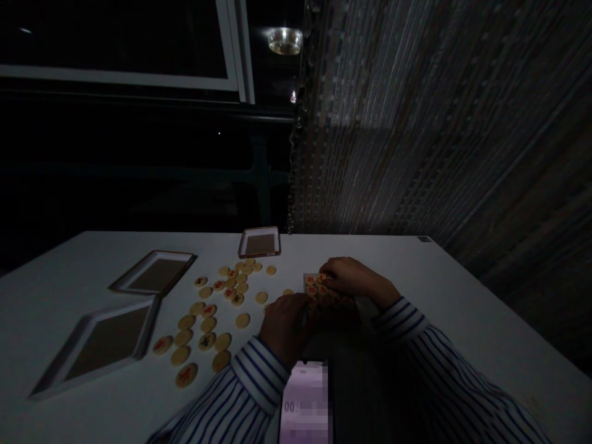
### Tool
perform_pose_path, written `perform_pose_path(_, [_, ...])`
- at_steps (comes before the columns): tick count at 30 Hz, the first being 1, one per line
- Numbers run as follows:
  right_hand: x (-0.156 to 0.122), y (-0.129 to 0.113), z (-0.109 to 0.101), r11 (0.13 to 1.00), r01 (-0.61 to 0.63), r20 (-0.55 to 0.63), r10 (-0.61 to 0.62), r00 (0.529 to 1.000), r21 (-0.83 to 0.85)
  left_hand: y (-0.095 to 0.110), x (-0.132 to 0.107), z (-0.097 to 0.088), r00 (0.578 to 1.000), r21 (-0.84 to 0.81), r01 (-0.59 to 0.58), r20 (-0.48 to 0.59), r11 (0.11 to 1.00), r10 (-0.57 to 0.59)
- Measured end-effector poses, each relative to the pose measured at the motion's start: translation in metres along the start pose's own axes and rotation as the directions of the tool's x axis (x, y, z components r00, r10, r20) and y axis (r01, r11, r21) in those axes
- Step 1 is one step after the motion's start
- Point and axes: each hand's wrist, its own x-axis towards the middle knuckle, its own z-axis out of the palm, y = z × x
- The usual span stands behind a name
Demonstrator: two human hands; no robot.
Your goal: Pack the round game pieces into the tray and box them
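A small box (pixel 306 279) packed with rows of Chinese chess pieces (pixel 322 290), red characters facing up, lies in front of me on the white table. My left hand (pixel 287 324) is closed around its near left side; the fingertips are in shadow. From the right, my right hand (pixel 354 280) reaches over the far right corner with its fingers curled on the edge and the thumb above the pieces. Whether it also pinches a single piece is hidden. Left of the box, many loose round pieces (pixel 242 320) are scattered, some showing red or black characters, others blank.
Three shallow trays or lids lie on the table (pixel 462 327): a near left one (pixel 74 339), one behind it (pixel 134 268) touching its corner, and a small one (pixel 259 230) at the far edge. A lit phone (pixel 303 394) is below my hands. A bead curtain (pixel 361 154) hangs behind.
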Motion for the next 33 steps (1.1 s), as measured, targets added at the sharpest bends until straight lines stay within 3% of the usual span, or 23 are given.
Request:
perform_pose_path(14, [0.0008,0.0022,-0.0019,0.999,-0.031,0.065,0.03,0.997,0.011,-0.0023,-0.0011,0.0014,1.0,0.003,0.008,0.009,1.0,-0.008])
perform_pose_path(33, [0.0,-0.0024,-0.004,0.999,-0.017,0.056,0.015,0.998,0.036,-0.0038,-0.0013,0.0028,1.0,0.011,0.026,0.017,1.0,-0.027])
